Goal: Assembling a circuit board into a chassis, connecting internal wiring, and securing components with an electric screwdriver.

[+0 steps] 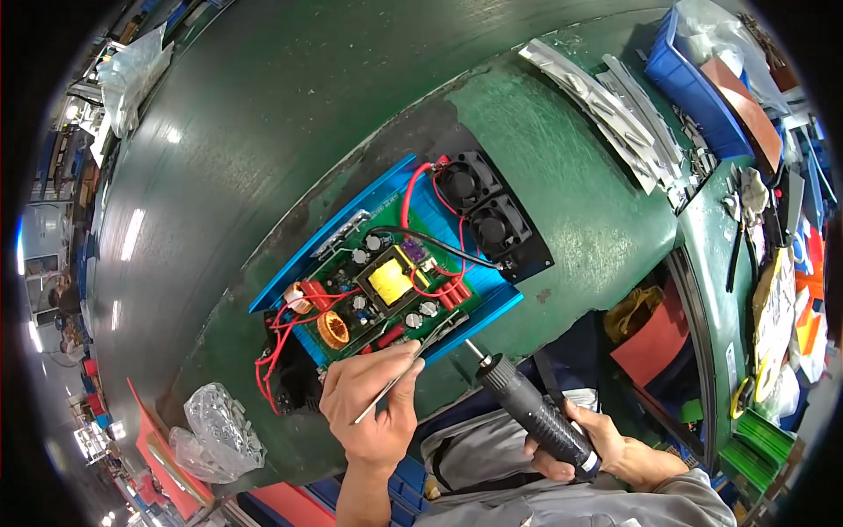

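Note:
In front of me a blue metal housing (351, 221) lies open, a green circuit board (384, 220) inside it. A yellow-wrapped transformer (390, 280) stands mid-board, among capacitors and coils. Red wires and a black cable run to two black fans (497, 225) on the end plate at the far right. At the near edge of the housing, my left hand (373, 408) is closed around a thin metal tool (379, 397), tweezers-like, its tip by the board's near edge. My right hand (606, 435) grips a black electric screwdriver (531, 408). Its bit points at the housing's near right side, apart from it.
Long metal strips (606, 110) lie at the back right, beside a blue bin (694, 83). A clear plastic bag (219, 430) of small parts sits at the near left. Beyond the housing runs a dark green belt-like surface (255, 114). Green trays (762, 448) stand at the right.

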Demonstrator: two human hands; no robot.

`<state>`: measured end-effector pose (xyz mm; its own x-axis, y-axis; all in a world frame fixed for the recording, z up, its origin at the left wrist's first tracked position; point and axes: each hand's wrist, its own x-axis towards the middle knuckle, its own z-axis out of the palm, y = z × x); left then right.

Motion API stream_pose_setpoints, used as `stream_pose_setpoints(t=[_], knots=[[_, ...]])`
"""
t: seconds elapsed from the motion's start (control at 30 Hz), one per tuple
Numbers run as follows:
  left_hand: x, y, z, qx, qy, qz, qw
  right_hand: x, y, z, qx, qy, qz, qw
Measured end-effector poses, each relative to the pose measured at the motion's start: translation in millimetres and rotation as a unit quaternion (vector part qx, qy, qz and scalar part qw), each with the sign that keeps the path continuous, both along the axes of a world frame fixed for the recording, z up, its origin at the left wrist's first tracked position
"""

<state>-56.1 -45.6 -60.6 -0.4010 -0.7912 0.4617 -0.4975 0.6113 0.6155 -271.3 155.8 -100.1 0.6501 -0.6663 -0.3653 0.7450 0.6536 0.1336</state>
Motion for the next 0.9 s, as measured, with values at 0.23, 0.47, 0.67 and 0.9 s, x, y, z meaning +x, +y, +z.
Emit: stream_pose_setpoints(t=[0.23, 0.47, 0.67, 0.9], knots=[[3.3, -2.5, 5.8, 0.017, 0.000, -0.035, 0.999, 2.1, 1.3, 2.0, -0.004, 0.095, 0.025, 0.995], [5.2, -4.0, 6.9, 0.020, -0.005, -0.036, 0.999, 5.8, 2.7, 4.9, -0.068, 0.177, 0.026, 0.982], [5.5, -6.0, 8.3, 0.033, -0.002, -0.069, 0.997, 7.5, -0.3, 8.9, -0.103, 0.257, 0.049, 0.960], [1.8, -3.2, 46.6, 0.031, 0.005, 0.028, 0.999, 9.3, -6.3, 21.5, -0.099, 0.321, 0.087, 0.938]])
